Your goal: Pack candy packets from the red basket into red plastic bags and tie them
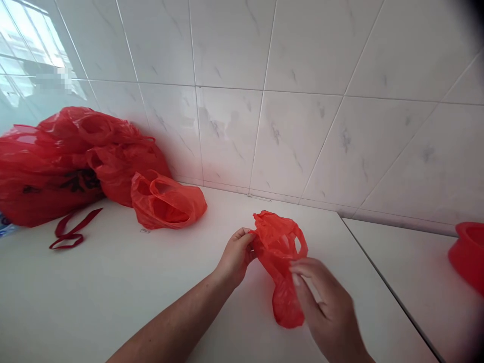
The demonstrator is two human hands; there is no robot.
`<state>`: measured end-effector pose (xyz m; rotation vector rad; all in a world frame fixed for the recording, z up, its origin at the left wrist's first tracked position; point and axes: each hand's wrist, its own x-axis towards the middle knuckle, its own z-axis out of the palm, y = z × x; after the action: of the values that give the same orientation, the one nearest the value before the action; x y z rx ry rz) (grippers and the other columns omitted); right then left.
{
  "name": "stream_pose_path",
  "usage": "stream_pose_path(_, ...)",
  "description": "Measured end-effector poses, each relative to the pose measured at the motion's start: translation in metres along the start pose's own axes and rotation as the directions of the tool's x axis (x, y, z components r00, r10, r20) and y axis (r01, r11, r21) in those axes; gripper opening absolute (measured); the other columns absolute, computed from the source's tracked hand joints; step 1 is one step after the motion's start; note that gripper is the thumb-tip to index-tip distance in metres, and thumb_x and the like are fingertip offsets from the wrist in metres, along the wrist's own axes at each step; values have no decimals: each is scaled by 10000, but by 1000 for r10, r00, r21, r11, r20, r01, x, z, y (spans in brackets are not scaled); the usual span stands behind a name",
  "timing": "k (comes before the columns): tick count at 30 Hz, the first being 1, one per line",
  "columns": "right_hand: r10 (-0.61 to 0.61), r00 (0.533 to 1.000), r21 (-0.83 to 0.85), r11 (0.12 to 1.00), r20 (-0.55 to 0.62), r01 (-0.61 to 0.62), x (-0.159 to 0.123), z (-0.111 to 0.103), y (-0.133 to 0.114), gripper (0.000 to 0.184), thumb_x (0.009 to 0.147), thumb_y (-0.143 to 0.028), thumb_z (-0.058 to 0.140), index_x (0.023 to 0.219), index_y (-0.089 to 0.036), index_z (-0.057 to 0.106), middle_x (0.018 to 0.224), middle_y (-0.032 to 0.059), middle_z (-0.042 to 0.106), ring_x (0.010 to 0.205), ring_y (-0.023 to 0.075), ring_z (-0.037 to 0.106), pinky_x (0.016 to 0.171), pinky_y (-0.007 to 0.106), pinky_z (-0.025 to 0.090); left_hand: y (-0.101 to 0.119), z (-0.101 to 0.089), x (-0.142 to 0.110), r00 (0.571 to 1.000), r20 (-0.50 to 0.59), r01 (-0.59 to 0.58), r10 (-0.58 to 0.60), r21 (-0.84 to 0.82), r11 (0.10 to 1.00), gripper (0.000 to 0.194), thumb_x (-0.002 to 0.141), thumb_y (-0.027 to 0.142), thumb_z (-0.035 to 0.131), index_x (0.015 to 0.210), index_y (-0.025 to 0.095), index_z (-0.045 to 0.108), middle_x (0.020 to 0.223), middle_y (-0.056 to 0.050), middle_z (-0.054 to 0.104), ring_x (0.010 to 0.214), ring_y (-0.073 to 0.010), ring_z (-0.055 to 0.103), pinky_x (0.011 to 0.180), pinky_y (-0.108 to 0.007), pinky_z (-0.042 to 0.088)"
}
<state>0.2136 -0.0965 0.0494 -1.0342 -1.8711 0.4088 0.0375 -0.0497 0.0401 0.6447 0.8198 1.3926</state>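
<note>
Bags of glossy red plastic (71,166) are heaped at nine o'clock; white tabletop (151,282), spread to seven, is cut at four by a dark seam (381,278). At five, a limp, translucent red plastic bag (278,262) is pinched by the left hand (234,257); the grip of the blurred right hand (333,307) cannot be told.

Right hand (333,307) blurred, cut by bottom edge, hides part of the bag (285,302); can't tell if its fingers (314,268) grip; big bag (45,176) and blue item (6,229) cut at left edge, red tub (467,257) at right; mark (145,231) on tabletop (113,287) too small to read
</note>
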Motion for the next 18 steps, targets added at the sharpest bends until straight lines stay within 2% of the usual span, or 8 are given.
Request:
stream_pose_path(3,244,952,21,967,184,-252,7,19,18,192,882,-306,411,843,-252,592,802,37,630,694,180,584,588,281,450,-1,9,-8,993,54,110,-109,-15,994,156,693,196,593,654,173,443,625,24,496,547,-90,475,541,-221,394)
stream_pose_path(6,504,845,-106,864,178,-493,13,21,52,205,811,-351,505,650,-237,561,606,31,593,522,174,538,457,275,368,3,6,-8,995,-22,100,-102,-57,993,193,687,219,592,632,174,413,600,40,444,516,-75,436,484,-195,337)
stream_pose_path(7,520,844,-156,852,135,-500,15,17,62,175,768,-331,551,623,-234,563,583,34,589,512,176,536,455,277,358,6,3,-5,996,-73,55,-60,-69,996,207,685,230,596,630,174,405,595,45,428,508,-70,423,476,-191,325)
stream_pose_path(10,431,898,-274,877,84,-395,18,-3,84,26,645,-250,622,628,-236,608,624,43,614,593,202,570,507,293,380,17,-13,7,982,-182,-56,52,-16,998,199,689,256,598,656,176,419,609,45,427,516,-71,422,487,-192,321)
stream_pose_path(13,361,925,-387,875,121,-291,20,-18,86,128,565,-223,635,689,-249,647,742,43,647,744,241,590,591,322,412,23,-21,13,977,-204,-29,54,126,992,147,692,250,602,720,184,474,646,33,464,538,-89,430,505,-207,321)
stream_pose_path(14,342,931,-424,868,129,-260,21,-19,84,184,541,-217,640,721,-252,659,786,45,653,797,255,588,625,336,418,23,-21,11,970,-217,-67,109,193,979,144,690,247,616,764,191,506,695,18,500,581,-106,458,531,-217,339)
stream_pose_path(16,310,940,-445,869,142,-219,22,-17,78,301,499,-197,651,792,-259,676,865,50,656,885,277,573,685,358,419,22,-14,1,909,-205,-273,362,363,891,229,675,236,657,884,216,566,885,-32,567,777,-169,528,649,-258,398)
stream_pose_path(18,287,949,-376,900,133,-219,22,-10,73,370,479,-171,656,834,-274,682,895,41,654,912,275,567,713,360,415,20,-2,-15,796,1,-513,606,531,674,289,663,205,680,941,244,611,1029,-66,574,981,-237,511,810,-316,400)
